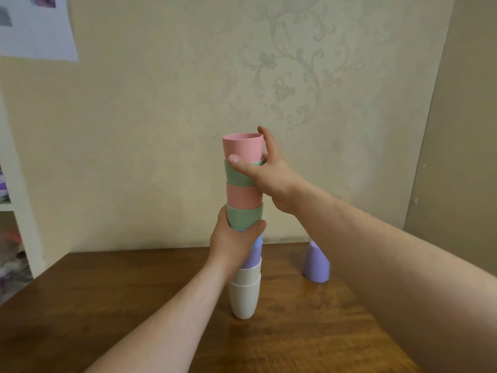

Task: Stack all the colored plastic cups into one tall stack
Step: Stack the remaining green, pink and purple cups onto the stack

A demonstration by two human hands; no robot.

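Observation:
A tall stack of nested cups (244,292) stands on the wooden table (134,305): two white cups at the bottom, then purple, blue, green, pink, green, and a pink cup (242,147) on top. My left hand (236,240) is wrapped around the stack's middle, just under the lower green cup (243,215). My right hand (265,175) grips the upper part, thumb across the upper green cup (236,175) and fingers behind the pink top cup. One purple cup (316,265) stands upside down on the table to the right, partly hidden by my right forearm.
The table meets a patterned beige wall right behind the stack. A white shelf unit (16,238) with blurred items stands at the left. A sheet of paper (37,25) hangs on the wall at upper left.

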